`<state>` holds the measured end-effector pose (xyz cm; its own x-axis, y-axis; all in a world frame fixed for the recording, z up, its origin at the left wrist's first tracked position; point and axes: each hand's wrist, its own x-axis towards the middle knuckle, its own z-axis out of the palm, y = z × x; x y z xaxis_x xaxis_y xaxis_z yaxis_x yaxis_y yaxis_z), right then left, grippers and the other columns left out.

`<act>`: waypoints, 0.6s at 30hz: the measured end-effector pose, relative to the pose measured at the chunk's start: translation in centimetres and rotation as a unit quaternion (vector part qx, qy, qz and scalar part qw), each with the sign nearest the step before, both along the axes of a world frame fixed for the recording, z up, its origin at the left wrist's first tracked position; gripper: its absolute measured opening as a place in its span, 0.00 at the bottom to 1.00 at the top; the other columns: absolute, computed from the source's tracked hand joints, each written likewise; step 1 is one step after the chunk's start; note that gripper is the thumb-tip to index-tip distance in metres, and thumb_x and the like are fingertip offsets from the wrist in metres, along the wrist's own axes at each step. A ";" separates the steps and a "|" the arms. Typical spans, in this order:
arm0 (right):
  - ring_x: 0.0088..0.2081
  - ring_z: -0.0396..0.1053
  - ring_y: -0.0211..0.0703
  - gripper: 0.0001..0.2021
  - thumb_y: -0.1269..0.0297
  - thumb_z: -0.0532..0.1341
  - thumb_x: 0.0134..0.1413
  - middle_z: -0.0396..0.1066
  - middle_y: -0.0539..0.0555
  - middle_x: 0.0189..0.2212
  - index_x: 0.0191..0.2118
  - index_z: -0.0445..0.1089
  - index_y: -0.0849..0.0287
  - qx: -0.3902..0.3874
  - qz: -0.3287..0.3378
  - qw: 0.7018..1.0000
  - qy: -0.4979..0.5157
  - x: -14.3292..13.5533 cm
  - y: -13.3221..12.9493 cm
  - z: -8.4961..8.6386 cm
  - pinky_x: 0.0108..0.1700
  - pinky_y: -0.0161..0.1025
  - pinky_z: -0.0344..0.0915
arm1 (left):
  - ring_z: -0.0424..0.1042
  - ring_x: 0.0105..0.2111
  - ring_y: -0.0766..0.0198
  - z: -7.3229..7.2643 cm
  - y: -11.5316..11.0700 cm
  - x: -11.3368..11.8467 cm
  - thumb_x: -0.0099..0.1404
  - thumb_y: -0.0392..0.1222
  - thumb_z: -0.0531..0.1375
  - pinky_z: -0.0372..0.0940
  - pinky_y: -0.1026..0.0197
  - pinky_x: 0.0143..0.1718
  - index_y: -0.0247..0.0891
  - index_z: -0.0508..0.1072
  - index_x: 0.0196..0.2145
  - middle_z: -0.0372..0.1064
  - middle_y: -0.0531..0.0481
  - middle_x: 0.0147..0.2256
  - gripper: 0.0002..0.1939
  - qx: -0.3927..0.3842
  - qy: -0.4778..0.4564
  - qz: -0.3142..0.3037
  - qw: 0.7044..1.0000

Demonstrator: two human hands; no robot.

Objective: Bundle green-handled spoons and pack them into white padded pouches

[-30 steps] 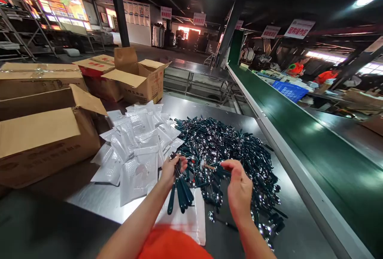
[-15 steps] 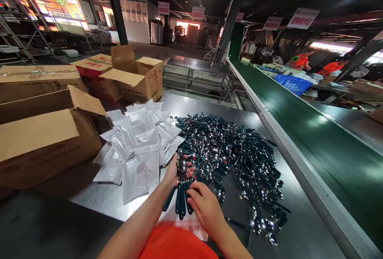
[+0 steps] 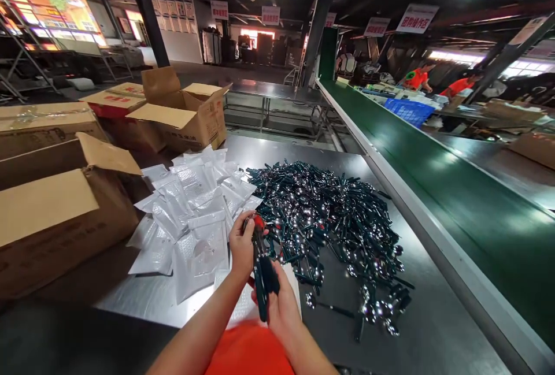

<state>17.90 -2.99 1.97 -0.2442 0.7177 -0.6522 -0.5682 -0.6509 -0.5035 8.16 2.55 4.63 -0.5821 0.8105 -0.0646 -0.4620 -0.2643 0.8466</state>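
A bunch of spoons with dark green handles [image 3: 262, 282] is held between both hands, in front of my body. My left hand [image 3: 243, 242] is closed around the bowl end, where a reddish reflection shows. The handles rest in my right hand [image 3: 280, 297], its fingers curled round them from the right. Below the hands lies a white bubble mailer [image 3: 243, 305], partly covered by my arms. Just beyond my hands spreads a big heap of loose spoons [image 3: 321, 207] with shiny bowls. White padded mailers [image 3: 195, 207] are piled to the left of my left hand.
Open cardboard boxes [image 3: 108, 213] stand on the left, with another open carton [image 3: 182, 115] behind the mailers. A green conveyor belt [image 3: 433, 173] runs along the right, behind a metal rail. Two people in orange [image 3: 417, 78] are beyond it, near a blue basket [image 3: 407, 111].
The spoons, fanned out before, are now gathered into a tighter bunch. My right hand has gone from touching the handles to gripping them. The view has shifted slightly to the right.
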 end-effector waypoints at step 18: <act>0.22 0.68 0.39 0.12 0.56 0.68 0.41 0.74 0.50 0.25 0.33 0.72 0.54 0.036 -0.008 0.993 -0.116 2.9 2.2 0.1 0.15 0.30 0.53 | 0.76 0.27 0.60 -0.2 -1.3 -0.9 0.53 0.45 0.68 0.71 0.61 0.30 0.40 0.74 0.39 0.78 0.50 0.29 0.15 0.005 0.070 -0.006 0.998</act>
